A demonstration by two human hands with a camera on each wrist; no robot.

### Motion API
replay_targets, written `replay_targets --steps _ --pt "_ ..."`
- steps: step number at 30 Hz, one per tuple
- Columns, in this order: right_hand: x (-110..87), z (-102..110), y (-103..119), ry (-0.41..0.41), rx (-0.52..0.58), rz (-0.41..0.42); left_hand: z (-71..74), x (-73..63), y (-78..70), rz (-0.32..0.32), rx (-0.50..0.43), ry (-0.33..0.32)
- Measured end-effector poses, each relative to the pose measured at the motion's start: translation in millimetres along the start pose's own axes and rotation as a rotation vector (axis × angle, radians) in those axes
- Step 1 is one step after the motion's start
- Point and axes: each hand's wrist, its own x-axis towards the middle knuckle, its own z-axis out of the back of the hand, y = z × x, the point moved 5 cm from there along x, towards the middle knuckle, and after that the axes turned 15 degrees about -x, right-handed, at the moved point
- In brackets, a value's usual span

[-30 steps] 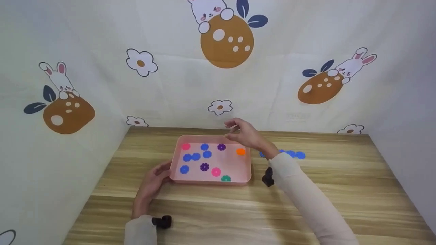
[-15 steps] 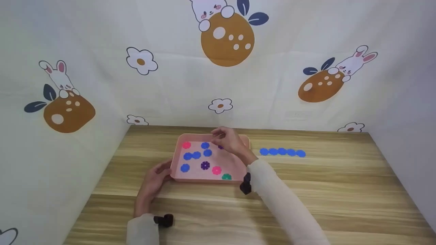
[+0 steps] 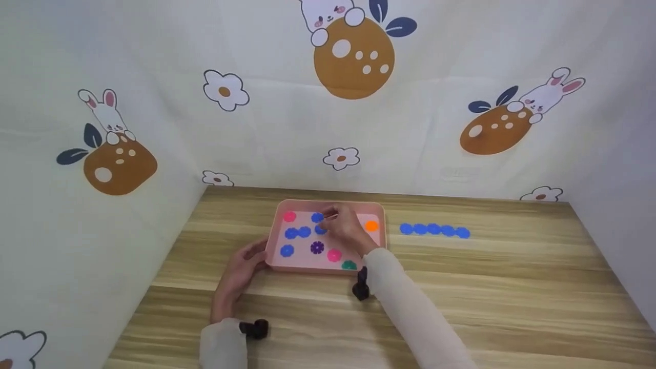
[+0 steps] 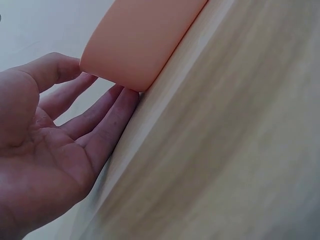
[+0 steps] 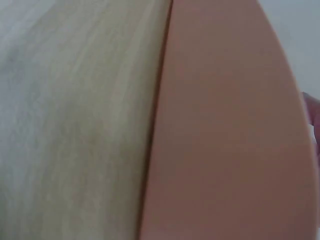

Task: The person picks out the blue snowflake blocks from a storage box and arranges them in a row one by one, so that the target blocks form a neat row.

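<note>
In the head view, a pink tray (image 3: 271,262) holds several small flower-shaped plastic pieces. My left hand (image 3: 246,266) touches its near left corner from outside. The left wrist view shows that thumb at the tray's rim and the fairly straight fingers of the left hand (image 4: 55,135) along its outer wall. Inside the tray, my right hand (image 3: 346,225) reaches low, thumb and index finger apart over a blue flower piece (image 3: 320,230), partly covering it. Another blue flower piece (image 3: 316,218) lies right beside the fingertips. In the right wrist view the tray wall (image 5: 225,130) hides most of that hand.
A joined row of blue flower pieces (image 3: 434,229) lies on the wooden table (image 3: 512,287), right of the tray. The tray also holds an orange piece (image 3: 371,226), a purple piece (image 3: 317,247), a green piece (image 3: 349,265), and pink and blue ones. A printed cloth (image 3: 277,133) hangs behind.
My right hand has moved left and down, from above the tray's far right rim to the blue pieces inside. The left hand stays at the tray corner; the head view shifted slightly.
</note>
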Motion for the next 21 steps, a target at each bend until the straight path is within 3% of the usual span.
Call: replay_targets --steps 6,16,21 --pt "-0.2 -5 -7 0.010 -0.018 -0.045 -0.3 -0.7 0.3 -0.008 0.003 0.011" --pt "-0.7 -10 3 -0.002 -0.163 0.065 -1.2 -0.9 -1.4 -0.066 -0.071 0.019" --pt "-1.3 -12 6 -0.007 -0.209 0.080 -0.7 -1.3 -0.6 -0.036 -0.032 0.010"
